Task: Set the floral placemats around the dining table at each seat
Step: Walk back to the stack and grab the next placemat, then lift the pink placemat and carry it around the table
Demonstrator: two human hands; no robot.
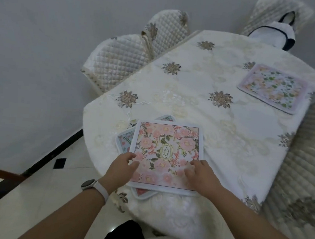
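Both hands meet the pink placemat topping a small stack at the near edge of the table. The left hand pinches its side and the right hand rests relaxed fingers on top. A second placemat lies far right, near quilted chairs.

I see my left hand pinching the pink mat at its 8 o'clock edge and my right hand resting fingers on its 4 o'clock corner, the mat lying atop other mats on the table, another mat at 2 o'clock.
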